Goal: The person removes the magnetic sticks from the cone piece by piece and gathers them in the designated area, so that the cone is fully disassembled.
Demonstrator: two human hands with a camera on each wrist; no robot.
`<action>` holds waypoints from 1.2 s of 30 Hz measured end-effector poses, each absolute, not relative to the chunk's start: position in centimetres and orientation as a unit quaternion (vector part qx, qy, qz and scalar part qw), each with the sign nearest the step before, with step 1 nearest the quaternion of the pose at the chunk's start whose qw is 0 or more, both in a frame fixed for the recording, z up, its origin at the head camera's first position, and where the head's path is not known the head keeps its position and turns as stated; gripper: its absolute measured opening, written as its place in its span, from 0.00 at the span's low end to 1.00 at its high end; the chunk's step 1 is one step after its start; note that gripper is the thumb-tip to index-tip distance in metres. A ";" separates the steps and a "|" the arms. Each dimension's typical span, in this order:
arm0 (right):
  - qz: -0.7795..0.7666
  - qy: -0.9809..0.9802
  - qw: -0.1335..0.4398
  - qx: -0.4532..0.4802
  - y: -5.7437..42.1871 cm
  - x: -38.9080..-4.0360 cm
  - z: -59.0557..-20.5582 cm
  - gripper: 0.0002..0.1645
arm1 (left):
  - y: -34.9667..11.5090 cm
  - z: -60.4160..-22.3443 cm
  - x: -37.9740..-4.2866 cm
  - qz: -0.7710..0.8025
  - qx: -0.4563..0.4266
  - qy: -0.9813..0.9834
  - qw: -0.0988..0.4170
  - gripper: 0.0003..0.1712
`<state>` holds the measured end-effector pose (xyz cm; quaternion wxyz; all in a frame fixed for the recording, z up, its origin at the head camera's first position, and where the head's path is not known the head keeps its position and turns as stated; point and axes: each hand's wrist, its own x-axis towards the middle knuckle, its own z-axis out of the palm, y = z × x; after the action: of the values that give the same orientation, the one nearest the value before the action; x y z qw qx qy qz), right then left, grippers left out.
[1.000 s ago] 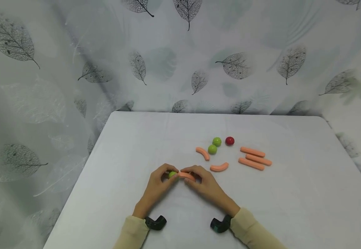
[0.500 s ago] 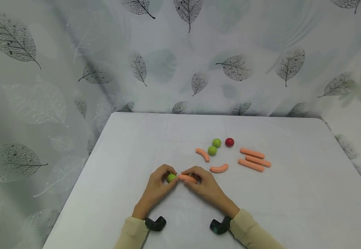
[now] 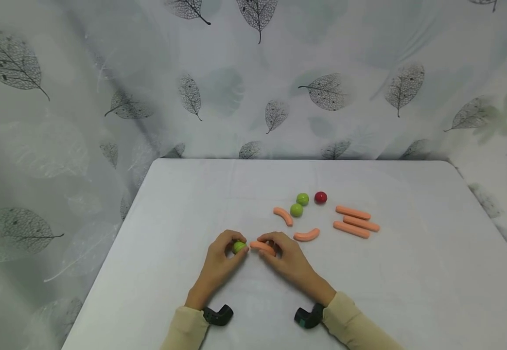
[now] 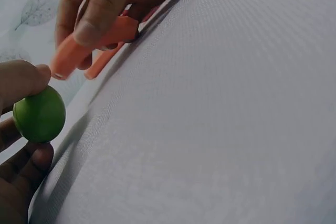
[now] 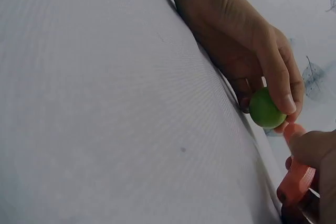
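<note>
Near the middle of the white table, my left hand [image 3: 218,262] pinches a small green ball [image 3: 238,247] between thumb and fingers. Facing it, my right hand [image 3: 291,257] grips a curved orange sausage-shaped piece [image 3: 262,247]. A narrow gap parts the ball from the piece's end in the head view. From the left wrist, the ball [image 4: 41,115] shows below the end of the curved piece [image 4: 68,61]. The right wrist view has the ball [image 5: 266,108] just above the piece's tip, with part of the piece [image 5: 296,182] covered by my thumb.
Beyond my hands lie two more curved orange pieces [image 3: 306,235], two green balls [image 3: 296,210] and a red ball [image 3: 321,197]. Several straight orange sticks [image 3: 353,229] lie to the right. A leaf-print curtain [image 3: 218,107] hangs behind the white table [image 3: 183,194].
My left hand has drawn the green ball slightly left, so a small gap now shows between it and the curved piece. The right hand keeps its grip; the head view shifted slightly.
</note>
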<state>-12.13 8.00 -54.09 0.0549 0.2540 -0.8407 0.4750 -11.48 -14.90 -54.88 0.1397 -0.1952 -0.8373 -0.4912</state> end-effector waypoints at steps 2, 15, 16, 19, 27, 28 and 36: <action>0.430 -0.857 0.085 0.269 7.9 -12.2 -54.0 0.17 | -14.9 -54.9 -11.7 -0.491 -0.192 -0.836 0.150 0.12; 0.291 -0.897 0.151 0.297 8.1 -11.2 -53.3 0.12 | -14.6 -55.1 -11.5 -0.481 -0.162 -0.843 0.178 0.14; 0.288 -0.899 0.144 0.297 8.1 -11.2 -53.2 0.12 | -14.5 -55.1 -11.6 -0.480 -0.157 -0.846 0.174 0.13; 0.284 -0.905 0.112 0.296 8.3 -11.3 -52.8 0.13 | -14.2 -54.5 -12.0 -0.476 -0.143 -0.853 0.157 0.13; 0.269 -0.919 0.061 0.283 10.2 -10.7 -50.4 0.17 | -13.6 -52.8 -14.1 -0.431 -0.178 -0.878 0.110 0.14; 0.262 -0.920 0.065 0.283 10.7 -10.4 -50.2 0.17 | -13.5 -52.6 -14.5 -0.428 -0.186 -0.879 0.104 0.13; 0.235 -0.936 0.063 0.255 14.7 -7.3 -49.4 0.16 | -13.0 -52.0 -16.6 -0.423 -0.258 -0.867 0.054 0.13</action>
<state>-7.34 14.67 -49.44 0.0629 0.2548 -0.9360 0.2347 -16.65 -13.00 -52.00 0.0538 -0.2580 -0.8670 -0.4229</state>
